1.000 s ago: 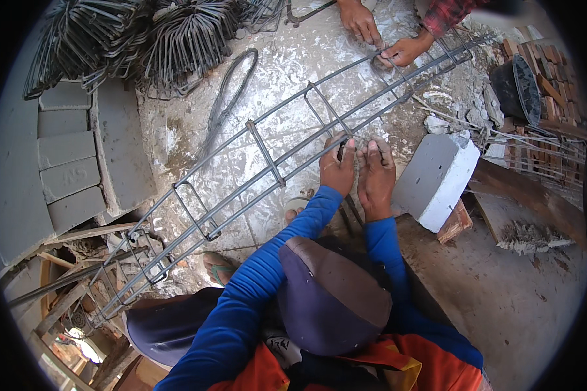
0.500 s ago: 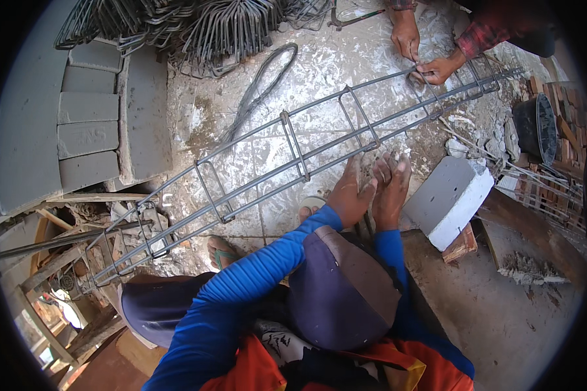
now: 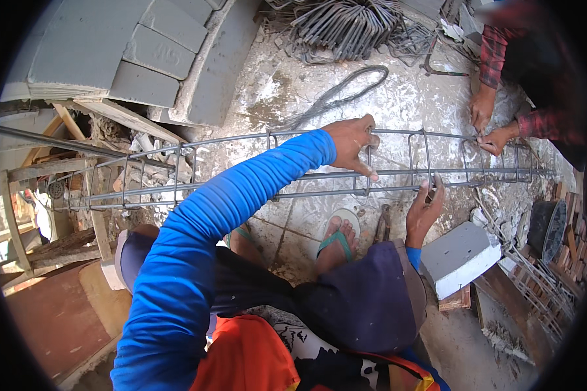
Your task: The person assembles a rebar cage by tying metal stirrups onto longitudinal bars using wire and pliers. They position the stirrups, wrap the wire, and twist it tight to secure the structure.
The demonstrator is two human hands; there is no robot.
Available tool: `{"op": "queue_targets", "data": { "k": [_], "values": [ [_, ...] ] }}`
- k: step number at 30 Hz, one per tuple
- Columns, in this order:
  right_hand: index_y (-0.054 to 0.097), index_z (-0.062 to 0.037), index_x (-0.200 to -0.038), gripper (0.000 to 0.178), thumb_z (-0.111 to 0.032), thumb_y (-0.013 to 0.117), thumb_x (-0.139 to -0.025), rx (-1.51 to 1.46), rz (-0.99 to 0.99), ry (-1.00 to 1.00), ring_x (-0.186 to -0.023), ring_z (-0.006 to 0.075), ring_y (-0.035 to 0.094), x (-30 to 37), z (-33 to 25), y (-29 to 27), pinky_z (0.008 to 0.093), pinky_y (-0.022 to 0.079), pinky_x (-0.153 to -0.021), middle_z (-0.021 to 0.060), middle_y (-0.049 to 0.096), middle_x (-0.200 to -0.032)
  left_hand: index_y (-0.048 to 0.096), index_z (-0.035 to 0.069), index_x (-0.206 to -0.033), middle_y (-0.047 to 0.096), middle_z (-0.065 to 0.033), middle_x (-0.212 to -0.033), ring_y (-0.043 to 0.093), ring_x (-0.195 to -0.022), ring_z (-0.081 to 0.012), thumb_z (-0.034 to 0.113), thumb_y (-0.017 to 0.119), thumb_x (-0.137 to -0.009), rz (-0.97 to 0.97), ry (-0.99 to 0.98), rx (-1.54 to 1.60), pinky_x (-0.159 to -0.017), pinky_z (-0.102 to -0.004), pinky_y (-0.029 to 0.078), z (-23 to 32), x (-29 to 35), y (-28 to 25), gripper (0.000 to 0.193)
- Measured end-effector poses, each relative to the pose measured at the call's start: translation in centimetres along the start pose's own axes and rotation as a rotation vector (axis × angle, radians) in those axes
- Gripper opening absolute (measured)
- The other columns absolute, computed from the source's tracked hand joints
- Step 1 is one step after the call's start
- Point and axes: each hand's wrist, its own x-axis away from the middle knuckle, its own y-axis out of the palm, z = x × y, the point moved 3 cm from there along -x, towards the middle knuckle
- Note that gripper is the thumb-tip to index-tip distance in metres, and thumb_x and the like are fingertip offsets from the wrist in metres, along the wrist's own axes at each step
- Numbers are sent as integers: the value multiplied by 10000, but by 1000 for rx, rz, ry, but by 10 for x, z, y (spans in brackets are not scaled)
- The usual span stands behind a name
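Note:
A long cage of steel reinforcing bars (image 3: pixel 398 173) with square stirrups runs across in front of me. Over its middle my left hand (image 3: pixel 351 144) reaches with thumb and fingers apart, close around a stirrup (image 3: pixel 369 159). My right hand (image 3: pixel 424 212) is raised at the near bar, fingers up and slightly apart, fingertips by another stirrup (image 3: pixel 428 156). I see nothing held in either hand. Toward the cage's right end, a co-worker's hands (image 3: pixel 489 127) meet at the far bar.
Beyond the cage lie a loop of thin wire (image 3: pixel 316 107) and a pile of bent stirrups (image 3: pixel 349 29). Grey blocks (image 3: pixel 166 49) are stacked far left. At right are a pale block (image 3: pixel 460 254), a black bucket (image 3: pixel 546 228) and bricks (image 3: pixel 577 234). My sandalled foot (image 3: pixel 338 241) is near the cage.
My hands have moved apart: the left reaches over the cage, the right stays at its near side. The view has turned, so the cage lies more level. The co-worker's hands remain at the far bar.

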Motion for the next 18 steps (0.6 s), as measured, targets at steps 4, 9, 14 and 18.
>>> {"op": "queue_targets", "data": {
  "k": [4, 9, 14, 18],
  "values": [
    [546, -41, -1431, 418, -258, 525, -1074, -34, -79, -73, -1123, 231, 635, -16, 28, -5, 361, 538, -928, 176, 631, -1296, 676, 44, -1165, 499, -204, -1190, 603, -1055, -382, 702, 814, -659, 35, -3, -21, -887, -450, 520, 1, -8, 4, 841],
    [547, -52, -1429, 412, -251, 532, -1068, -95, -106, -11, -1087, 229, 652, -19, 29, -7, 381, 588, -885, 173, 670, -1216, 674, 55, -1163, 506, -198, -1183, 594, -1078, -382, 708, 813, -640, 82, -42, -47, -888, -460, 525, 6, -2, 4, 848],
    [518, -38, -1440, 429, -227, 547, -1056, -240, -65, 100, -993, 222, 663, -16, 18, -5, 342, 588, -811, 161, 637, -1177, 671, 50, -1160, 516, -206, -1161, 583, -1080, -397, 730, 783, -634, 133, -41, -69, -887, -477, 521, 7, -2, 2, 867],
    [500, -11, -1441, 451, -215, 560, -1043, -177, -40, 113, -970, 226, 656, -11, 0, -1, 330, 584, -772, 154, 580, -1184, 694, 74, -1158, 519, -187, -1157, 574, -1103, -380, 730, 798, -609, 148, -86, -63, -894, -475, 519, 3, 6, 5, 862]
  ]
}}
